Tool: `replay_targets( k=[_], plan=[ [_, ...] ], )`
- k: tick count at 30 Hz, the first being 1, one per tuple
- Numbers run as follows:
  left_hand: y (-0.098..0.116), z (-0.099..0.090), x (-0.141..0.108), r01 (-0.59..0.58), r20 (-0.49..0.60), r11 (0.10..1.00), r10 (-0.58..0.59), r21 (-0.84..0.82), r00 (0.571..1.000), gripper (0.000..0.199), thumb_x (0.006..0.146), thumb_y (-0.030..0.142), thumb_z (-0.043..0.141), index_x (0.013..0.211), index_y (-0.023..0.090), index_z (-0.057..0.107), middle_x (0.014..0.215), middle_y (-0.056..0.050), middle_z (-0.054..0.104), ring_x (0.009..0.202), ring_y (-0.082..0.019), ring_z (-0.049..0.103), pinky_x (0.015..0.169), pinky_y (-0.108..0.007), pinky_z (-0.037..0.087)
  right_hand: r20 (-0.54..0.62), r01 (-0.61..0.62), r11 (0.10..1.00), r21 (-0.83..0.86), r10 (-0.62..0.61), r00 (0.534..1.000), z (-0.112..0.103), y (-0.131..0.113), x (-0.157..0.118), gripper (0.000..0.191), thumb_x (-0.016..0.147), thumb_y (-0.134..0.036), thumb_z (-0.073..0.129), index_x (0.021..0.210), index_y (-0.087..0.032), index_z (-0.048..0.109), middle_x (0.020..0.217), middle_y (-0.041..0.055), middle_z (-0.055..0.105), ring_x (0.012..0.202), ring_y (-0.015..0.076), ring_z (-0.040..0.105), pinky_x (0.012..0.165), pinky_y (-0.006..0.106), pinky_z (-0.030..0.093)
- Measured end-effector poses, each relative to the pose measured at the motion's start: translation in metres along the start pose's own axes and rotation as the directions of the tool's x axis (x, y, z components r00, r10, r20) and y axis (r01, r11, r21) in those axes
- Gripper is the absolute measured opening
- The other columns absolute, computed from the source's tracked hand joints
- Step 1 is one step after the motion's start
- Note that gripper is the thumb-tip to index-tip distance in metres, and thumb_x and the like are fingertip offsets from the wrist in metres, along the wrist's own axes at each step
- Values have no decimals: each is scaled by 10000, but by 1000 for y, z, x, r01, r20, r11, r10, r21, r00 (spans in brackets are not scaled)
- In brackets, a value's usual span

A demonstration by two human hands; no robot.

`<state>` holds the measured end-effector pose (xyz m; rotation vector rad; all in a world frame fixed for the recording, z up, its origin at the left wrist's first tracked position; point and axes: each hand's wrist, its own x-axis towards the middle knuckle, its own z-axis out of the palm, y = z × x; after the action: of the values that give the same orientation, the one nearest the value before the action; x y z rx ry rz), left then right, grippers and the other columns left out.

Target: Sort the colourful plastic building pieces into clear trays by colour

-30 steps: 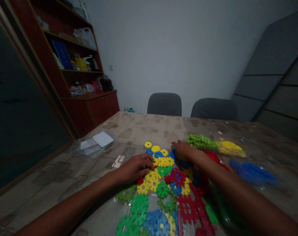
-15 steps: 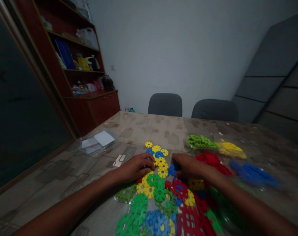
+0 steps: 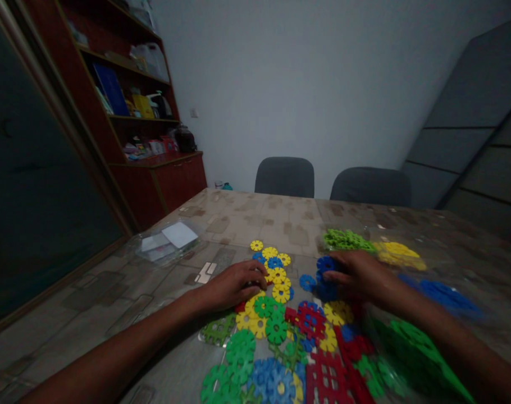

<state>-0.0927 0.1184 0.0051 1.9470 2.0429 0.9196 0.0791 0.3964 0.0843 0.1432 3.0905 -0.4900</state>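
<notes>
Colourful flat notched plastic pieces lie in a long pile on the table. My left hand (image 3: 241, 283) rests at the left edge of the yellow discs (image 3: 277, 275), its fingers curled over a few pieces; what they hold, if anything, is hidden. To the right, my right hand (image 3: 350, 275) has thumb and fingers closed round several blue discs (image 3: 325, 264). One loose blue disc (image 3: 307, 282) lies between the hands. Nearer to me are green discs (image 3: 240, 350), a red square piece (image 3: 310, 320) and a red lattice piece (image 3: 326, 379).
Clear bags of light green pieces (image 3: 348, 240), yellow pieces (image 3: 398, 253), blue pieces (image 3: 447, 297) and green pieces (image 3: 428, 353) lie at the right. A clear bag with white papers (image 3: 179, 234) is at the left. Two grey chairs (image 3: 284, 177) stand beyond the table.
My right hand has moved right, away from the yellow discs, with blue discs in its fingers. A loose blue disc now shows between the hands. My left hand has hardly moved.
</notes>
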Motion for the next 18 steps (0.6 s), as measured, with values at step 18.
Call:
replay_targets(
  k=[18],
  plan=[
    [17, 4, 8, -39, -12, 999, 40, 5, 999, 195, 1003, 139, 518, 1011, 188, 707, 1089, -92, 719, 1042, -231, 657, 950, -372, 497, -375, -484, 844, 230, 536, 757, -41, 201, -132, 270, 849, -490, 566, 773, -262, 690, 724, 188, 762, 564, 300, 706, 641, 444, 464]
  ],
)
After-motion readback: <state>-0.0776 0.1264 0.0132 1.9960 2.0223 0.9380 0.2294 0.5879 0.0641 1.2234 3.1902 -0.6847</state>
